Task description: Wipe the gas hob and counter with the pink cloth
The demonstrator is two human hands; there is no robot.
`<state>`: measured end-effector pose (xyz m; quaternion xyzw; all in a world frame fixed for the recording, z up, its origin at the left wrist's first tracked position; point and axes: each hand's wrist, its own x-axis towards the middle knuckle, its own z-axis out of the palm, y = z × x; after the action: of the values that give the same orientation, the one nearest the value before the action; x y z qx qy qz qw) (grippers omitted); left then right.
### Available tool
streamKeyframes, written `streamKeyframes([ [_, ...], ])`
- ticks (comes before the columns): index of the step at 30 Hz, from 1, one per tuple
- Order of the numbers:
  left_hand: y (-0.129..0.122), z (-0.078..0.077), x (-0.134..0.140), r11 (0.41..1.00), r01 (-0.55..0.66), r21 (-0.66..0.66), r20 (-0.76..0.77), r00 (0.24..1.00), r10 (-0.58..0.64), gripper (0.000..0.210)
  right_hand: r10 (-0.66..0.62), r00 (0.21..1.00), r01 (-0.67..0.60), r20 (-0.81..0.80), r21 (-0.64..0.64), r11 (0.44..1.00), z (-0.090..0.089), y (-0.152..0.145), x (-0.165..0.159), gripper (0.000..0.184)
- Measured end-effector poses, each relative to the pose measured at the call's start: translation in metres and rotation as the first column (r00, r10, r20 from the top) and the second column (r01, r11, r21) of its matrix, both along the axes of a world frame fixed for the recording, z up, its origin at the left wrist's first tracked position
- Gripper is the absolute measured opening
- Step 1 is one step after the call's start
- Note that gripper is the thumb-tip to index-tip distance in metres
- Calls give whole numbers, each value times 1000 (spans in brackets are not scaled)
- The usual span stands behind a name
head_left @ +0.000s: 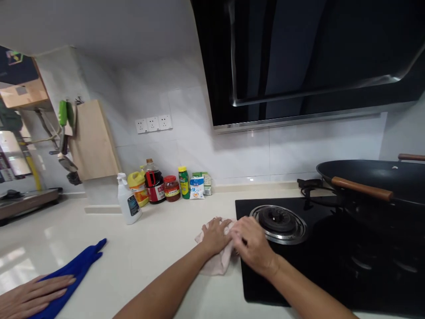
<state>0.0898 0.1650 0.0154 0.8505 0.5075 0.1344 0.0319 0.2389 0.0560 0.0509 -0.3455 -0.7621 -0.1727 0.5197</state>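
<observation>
In the head view, the crumpled pale-pink cloth [217,264] lies on the glossy off-white counter [159,239], just beside the left edge of the black glass cooktop [265,285]. The left hand [216,237] presses down on it, fingers fairly straight and slightly parted. The right hand [253,246] is curled at the cloth's three-o'clock side, over the cooktop's edge; whether it pinches the fabric I cannot tell.

From the cloth, the white plastic spray bottle [129,201] stands at ten o'clock, and the black wok with wooden handles [361,170] sits between two and three. At nine o'clock, another person's hand [43,294] rests on a deep-blue cloth [79,266].

The cloth work looks under way rather than finished, since the left hand bears on it. No visible boundary separates treated from untreated surface, so how much is left cannot be judged.
</observation>
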Motion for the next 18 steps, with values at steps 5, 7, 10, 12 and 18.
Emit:
streamKeyframes([
  [5, 65, -2, 28, 997, -57, 59, 32, 998, 55, 58, 173, 931, -175, 321, -24, 984, -20, -2, -32, 17],
  [7, 88, 0, 37, 995, -75, 58, 47, 996, 73, 59, 162, 898, -144, 410, -74, 987, -31, 6, -34, 16],
  [10, 118, 3, 46, 995, -92, 41, 68, 994, 89, 59, 126, 876, -69, 466, -137, 988, -39, 14, -28, 15],
  [12, 133, 6, 50, 994, -100, 31, 78, 992, 98, 60, 114, 870, -42, 480, -158, 986, -40, 16, -23, 15],
  [18, 154, 8, 49, 994, -113, 7, 68, 991, 113, 64, 77, 892, 21, 445, -211, 977, -38, 19, -13, 18],
])
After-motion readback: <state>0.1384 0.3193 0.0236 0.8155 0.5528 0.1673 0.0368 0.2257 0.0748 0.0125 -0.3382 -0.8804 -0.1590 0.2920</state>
